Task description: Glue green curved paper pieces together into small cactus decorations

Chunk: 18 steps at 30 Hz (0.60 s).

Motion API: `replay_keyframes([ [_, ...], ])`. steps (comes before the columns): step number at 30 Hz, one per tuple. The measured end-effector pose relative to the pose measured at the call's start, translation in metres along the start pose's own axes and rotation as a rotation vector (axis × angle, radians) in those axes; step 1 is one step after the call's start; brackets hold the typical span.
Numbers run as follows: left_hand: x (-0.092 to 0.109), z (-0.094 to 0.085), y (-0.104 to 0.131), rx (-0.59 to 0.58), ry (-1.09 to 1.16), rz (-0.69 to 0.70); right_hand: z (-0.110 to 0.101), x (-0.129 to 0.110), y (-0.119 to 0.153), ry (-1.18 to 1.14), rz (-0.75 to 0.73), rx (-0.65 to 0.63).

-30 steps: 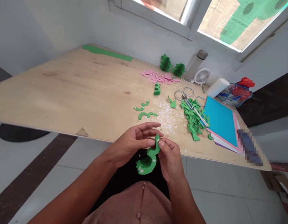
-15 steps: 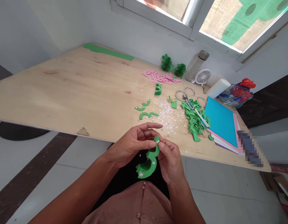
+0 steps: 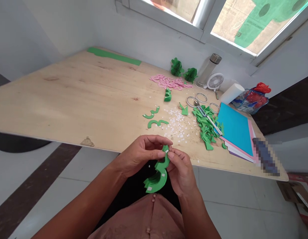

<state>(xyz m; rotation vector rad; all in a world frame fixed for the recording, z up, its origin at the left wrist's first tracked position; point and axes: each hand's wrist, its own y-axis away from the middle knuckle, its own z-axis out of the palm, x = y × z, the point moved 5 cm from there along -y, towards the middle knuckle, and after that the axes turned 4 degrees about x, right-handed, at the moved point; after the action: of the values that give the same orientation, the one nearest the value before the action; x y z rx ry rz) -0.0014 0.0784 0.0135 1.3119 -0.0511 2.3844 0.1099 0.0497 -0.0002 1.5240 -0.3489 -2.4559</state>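
Observation:
My left hand (image 3: pixel 141 154) and my right hand (image 3: pixel 181 167) both pinch the upper end of a layered green paper piece (image 3: pixel 160 179), held in front of the table edge. Small white squares show on its top layer. Beyond my hands, two curved green cutouts (image 3: pixel 151 113) (image 3: pixel 157 123) lie on the table, each with white bits on it. A folded green stack (image 3: pixel 167 95) stands behind them. White paper scraps (image 3: pixel 178 122) are scattered to the right of the cutouts.
Green offcuts (image 3: pixel 207 127) lie under scissors and a white-handled tool, near tape rolls (image 3: pixel 201 97). Blue sheets (image 3: pixel 235 129) are at the right. Pink cutouts (image 3: pixel 170 82), green paper shapes (image 3: pixel 177 67), a bottle (image 3: pixel 210 68) and a fan (image 3: pixel 215 81) stand near the wall.
The fingers of my left hand have drawn closer together. The lower end of the green piece hangs slightly lower and further left. The view has shifted slightly.

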Motion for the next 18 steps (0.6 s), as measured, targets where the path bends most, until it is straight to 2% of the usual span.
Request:
replay_keyframes([
  [10, -0.0011, -0.0014, -0.0024, -0.023, 0.036, -0.048, 0.003, -0.0012, -0.0001, -0.07, 0.015, -0.033],
  [18, -0.002, -0.0015, -0.0039, -0.053, 0.028, -0.029, 0.0041, -0.0018, 0.0005, -0.102, 0.042, -0.031],
])
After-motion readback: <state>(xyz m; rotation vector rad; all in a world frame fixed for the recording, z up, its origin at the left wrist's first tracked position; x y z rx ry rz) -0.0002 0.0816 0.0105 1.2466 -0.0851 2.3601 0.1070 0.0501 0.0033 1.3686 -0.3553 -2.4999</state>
